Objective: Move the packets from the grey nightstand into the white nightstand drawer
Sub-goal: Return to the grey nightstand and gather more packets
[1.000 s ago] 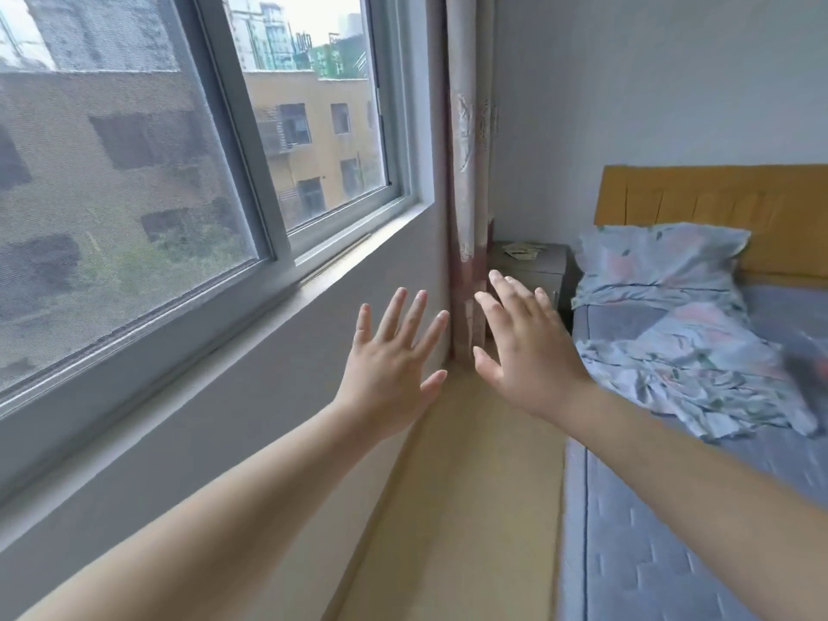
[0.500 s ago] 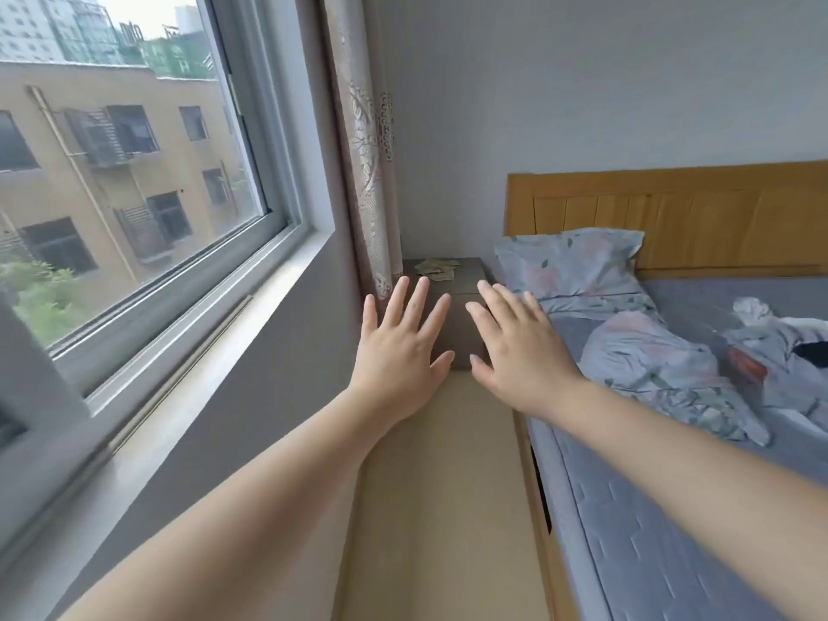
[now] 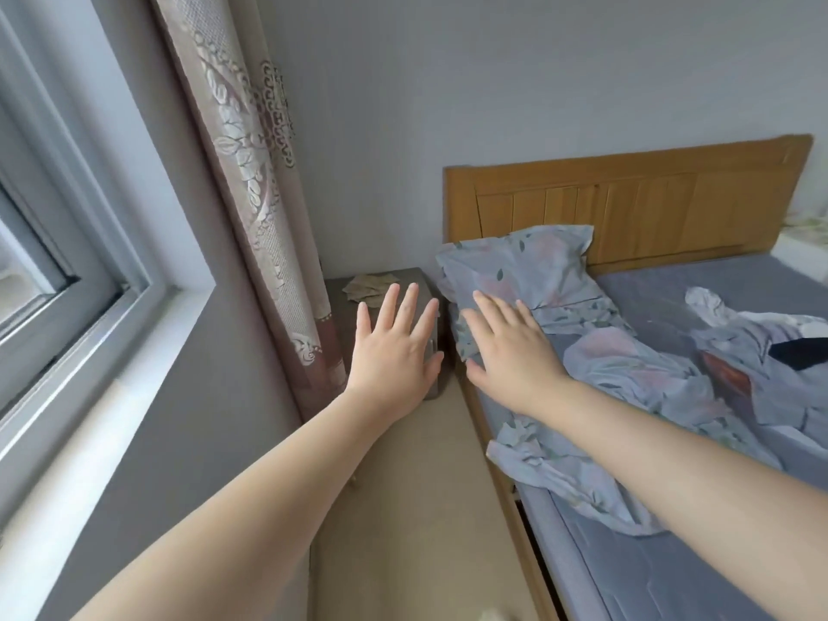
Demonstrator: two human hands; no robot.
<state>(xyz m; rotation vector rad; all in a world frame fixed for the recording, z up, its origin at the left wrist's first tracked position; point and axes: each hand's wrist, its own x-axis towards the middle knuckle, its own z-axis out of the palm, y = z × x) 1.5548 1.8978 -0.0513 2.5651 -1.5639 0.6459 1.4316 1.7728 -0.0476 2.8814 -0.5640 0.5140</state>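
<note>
In the head view you stand in a narrow passage with a beige floor point(image 3: 425, 508), between the grey wall under the window point(image 3: 53, 280) on your left and the bed point(image 3: 672, 289) on your right. A patterned curtain point(image 3: 260, 195) hangs down in the corner beside the window sill point(image 3: 89, 419). The bed has a wooden headboard point(image 3: 627, 208), a grey-blue mattress, a flowered pillow point(image 3: 528, 262) lying against the headboard and a crumpled sheet point(image 3: 627, 378) of the same pattern spread over the mattress. At the far right edge, past the headboard, there is a white surface point(image 3: 806, 257); I cannot tell what piece of furniture it is. The grey nightstand point(image 3: 414, 274) stands in the corner at the end of the passage, between the curtain and the head of the bed. The packets point(image 3: 367, 286) lie in a small loose pile on its top, toward the curtain side; they are pale and flat, and too small to count. Your left hand point(image 3: 394, 351) is stretched out in front of the nightstand, fingers straight and spread apart, with its back to you, and it holds nothing; its fingertips appear just beside the packets, but I cannot tell if they touch anything. Your right hand point(image 3: 511, 351) is also flat, with the fingers apart, over the near corner of the pillow, and holds nothing.
</note>
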